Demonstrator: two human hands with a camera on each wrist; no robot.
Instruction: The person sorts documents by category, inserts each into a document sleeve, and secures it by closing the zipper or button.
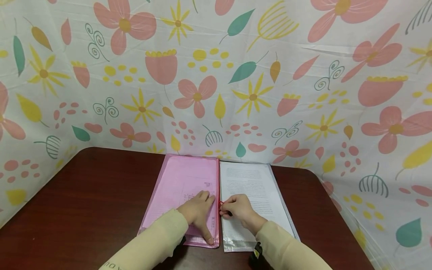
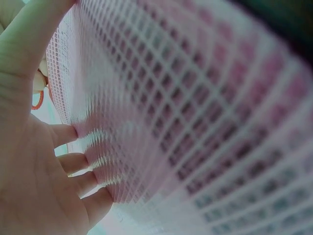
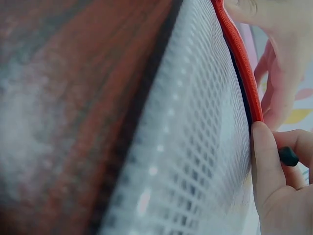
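Observation:
A pink mesh zip pouch (image 1: 189, 176) with a printed sheet showing through lies flat on the table. My left hand (image 1: 199, 210) rests on its right part with fingers spread; in the left wrist view, fingertips (image 2: 100, 200) touch the pink mesh. My right hand (image 1: 240, 210) pinches a red zipper pull (image 1: 221, 203) at the pouch's right edge. In the right wrist view, thumb and fingers meet at the red zipper (image 3: 244, 68), and a dark green bead-like piece (image 3: 288, 156) shows between the fingers. Under the right hand lies a clear mesh pouch (image 1: 249, 176) with a printed page.
The dark brown table (image 1: 84, 202) extends to both sides of the pouches. A flower-printed cloth (image 1: 216, 82) hangs behind the table and along both sides. The far ends of the pouches reach close to this cloth.

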